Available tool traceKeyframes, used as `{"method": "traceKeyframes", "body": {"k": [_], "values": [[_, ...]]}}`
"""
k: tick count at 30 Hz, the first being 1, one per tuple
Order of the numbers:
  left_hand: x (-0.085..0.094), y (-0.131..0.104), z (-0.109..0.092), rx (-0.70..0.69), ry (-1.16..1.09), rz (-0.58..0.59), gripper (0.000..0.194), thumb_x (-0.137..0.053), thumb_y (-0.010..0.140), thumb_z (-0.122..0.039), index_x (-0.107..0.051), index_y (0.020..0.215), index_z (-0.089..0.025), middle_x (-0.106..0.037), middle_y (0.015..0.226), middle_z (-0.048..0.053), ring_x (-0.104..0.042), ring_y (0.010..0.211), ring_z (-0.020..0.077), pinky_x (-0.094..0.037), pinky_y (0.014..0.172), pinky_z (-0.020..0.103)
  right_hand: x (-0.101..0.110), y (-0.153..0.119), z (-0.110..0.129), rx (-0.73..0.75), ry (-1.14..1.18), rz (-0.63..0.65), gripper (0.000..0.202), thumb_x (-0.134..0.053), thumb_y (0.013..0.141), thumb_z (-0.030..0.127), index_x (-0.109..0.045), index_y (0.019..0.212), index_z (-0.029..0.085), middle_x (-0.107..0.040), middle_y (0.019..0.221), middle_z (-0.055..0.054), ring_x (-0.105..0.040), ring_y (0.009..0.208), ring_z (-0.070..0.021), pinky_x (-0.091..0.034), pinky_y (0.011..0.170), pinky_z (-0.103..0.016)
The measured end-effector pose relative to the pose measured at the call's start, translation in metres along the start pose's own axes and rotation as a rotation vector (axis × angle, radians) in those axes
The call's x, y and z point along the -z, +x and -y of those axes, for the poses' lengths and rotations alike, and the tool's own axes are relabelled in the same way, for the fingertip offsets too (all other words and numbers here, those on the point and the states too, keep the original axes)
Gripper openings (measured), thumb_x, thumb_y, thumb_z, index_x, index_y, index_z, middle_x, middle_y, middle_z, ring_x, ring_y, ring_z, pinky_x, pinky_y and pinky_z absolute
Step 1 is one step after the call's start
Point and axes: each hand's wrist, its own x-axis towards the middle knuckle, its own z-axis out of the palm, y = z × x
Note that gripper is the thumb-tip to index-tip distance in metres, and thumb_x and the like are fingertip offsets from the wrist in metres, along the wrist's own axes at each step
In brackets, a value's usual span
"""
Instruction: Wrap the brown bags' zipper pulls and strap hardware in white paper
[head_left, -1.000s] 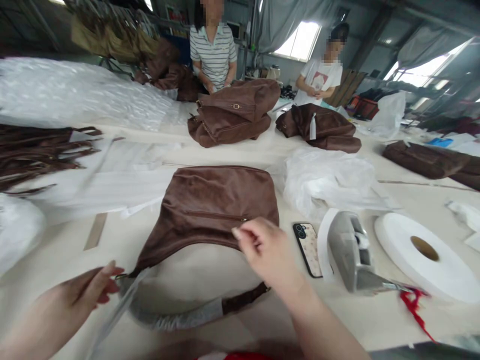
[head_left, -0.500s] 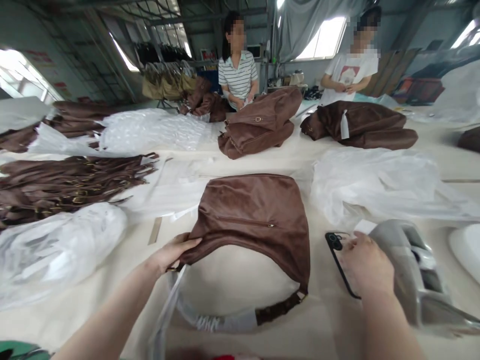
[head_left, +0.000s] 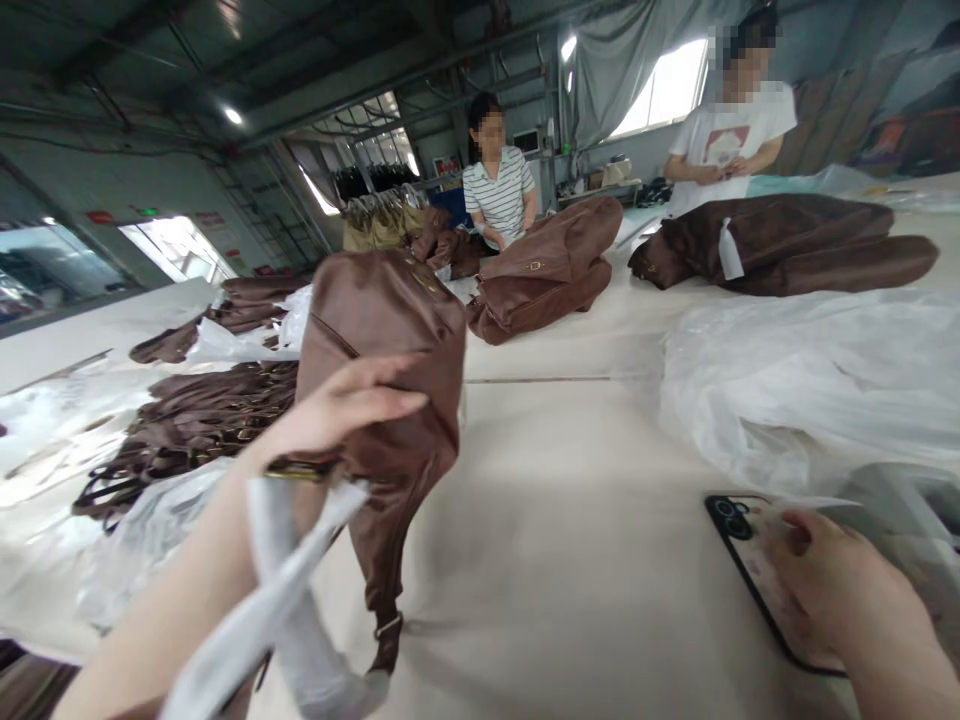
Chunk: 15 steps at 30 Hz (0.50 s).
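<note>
I had the brown bag (head_left: pixel 416 440) tipped up on its end, well to the left of the phone (head_left: pixel 761 575), and I couldn't tell whether it touched the table (head_left: pixel 562 480). My left hand (head_left: pixel 352 405) had hold of it, two fingers laid nearly straight along the leather and the rest out of sight, so I couldn't say how tight the grip was. Some brass hardware (head_left: pixel 300 468) showed just below that hand, and the white-wrapped strap (head_left: pixel 307 650) hung beneath, partly behind a blurred pale strip (head_left: pixel 225 640).

My right hand (head_left: pixel 847 580) was over the phone, covering part of its back, the fingers loosely curled with a small gap at the tips. Something thin and white lay by the fingertips; whether I was pinching it, or the phone, I couldn't tell.

Beyond the phone was crumpled clear plastic (head_left: pixel 810 370), with a dark brown bag (head_left: pixel 795 245) farther back. Far to the phone's left, past the bag I held, lay a heap of brown straps (head_left: pixel 202 420). Two co-workers stood well beyond the phone, one in a striped shirt (head_left: pixel 499 195).
</note>
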Motion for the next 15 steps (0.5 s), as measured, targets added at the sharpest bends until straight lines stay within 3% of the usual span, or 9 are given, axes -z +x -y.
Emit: {"method": "traceKeyframes", "body": {"k": [2,5,7,8,10,12,15], "values": [[-0.048,0.01,0.009,-0.114,0.027,0.24,0.051,-0.068,0.065,-0.041,-0.066,0.108,-0.013,-0.069,0.105,0.006,-0.063,0.096,0.0264,-0.051,0.083,0.033,-0.008,0.005,-0.008,0.007,-0.011,-0.046,0.039,-0.045,0.081,0.038,-0.063,0.106,0.014,-0.066,0.095,-0.021,-0.064,0.082,-0.0342,-0.048,0.071,-0.041],[-0.12,0.019,0.04,-0.163,0.075,0.344,0.059,-0.06,0.076,-0.043,-0.056,0.122,-0.008,-0.066,0.109,0.012,-0.061,0.098,0.0235,-0.049,0.086,0.032,-0.016,0.007,-0.014,0.025,-0.035,-0.079,0.035,-0.045,0.08,0.033,-0.064,0.104,0.015,-0.066,0.094,-0.02,-0.064,0.081,-0.034,-0.048,0.072,-0.041],[-0.155,0.018,0.062,-0.15,0.09,0.517,0.066,-0.054,0.082,-0.047,-0.042,0.135,-0.01,-0.067,0.102,0.011,-0.064,0.086,0.0192,-0.052,0.078,0.031,-0.017,0.005,-0.015,0.048,-0.042,-0.078,0.034,-0.043,0.081,0.031,-0.064,0.102,0.015,-0.066,0.094,-0.019,-0.064,0.082,-0.0334,-0.047,0.071,-0.041],[-0.166,0.017,0.07,-0.175,0.118,0.578,0.062,-0.051,0.085,-0.047,-0.043,0.135,-0.011,-0.067,0.102,0.01,-0.064,0.085,0.0185,-0.052,0.076,0.031,-0.016,0.004,-0.014,0.06,-0.045,-0.077,0.034,-0.042,0.082,0.031,-0.063,0.102,0.016,-0.066,0.094,-0.019,-0.064,0.082,-0.0329,-0.047,0.071,-0.04],[-0.176,0.012,0.082,-0.279,0.212,0.616,0.052,-0.047,0.088,-0.045,-0.051,0.129,-0.014,-0.065,0.108,0.011,-0.062,0.093,0.0188,-0.051,0.083,0.031,-0.011,0.001,-0.013,0.065,-0.048,-0.071,0.034,-0.041,0.082,0.031,-0.063,0.103,0.017,-0.066,0.093,-0.017,-0.064,0.082,-0.0317,-0.047,0.069,-0.039],[-0.173,0.006,0.09,-0.378,0.359,0.529,0.046,-0.048,0.088,-0.043,-0.055,0.124,-0.017,-0.057,0.124,0.012,-0.054,0.114,0.0214,-0.043,0.099,0.033,-0.006,-0.001,-0.01,0.043,-0.05,-0.04,0.034,-0.041,0.081,0.03,-0.062,0.104,0.018,-0.066,0.093,-0.016,-0.064,0.08,-0.0305,-0.046,0.067,-0.038],[-0.16,-0.009,0.106,-0.327,0.636,0.396,0.065,-0.06,0.077,-0.045,-0.045,0.134,-0.018,-0.035,0.146,0.014,-0.031,0.135,0.0284,-0.027,0.112,0.042,0.001,-0.001,-0.007,0.008,-0.043,0.0,0.033,-0.043,0.079,0.028,-0.063,0.103,0.019,-0.066,0.094,-0.015,-0.064,0.081,-0.03,-0.046,0.068,-0.037]]}}
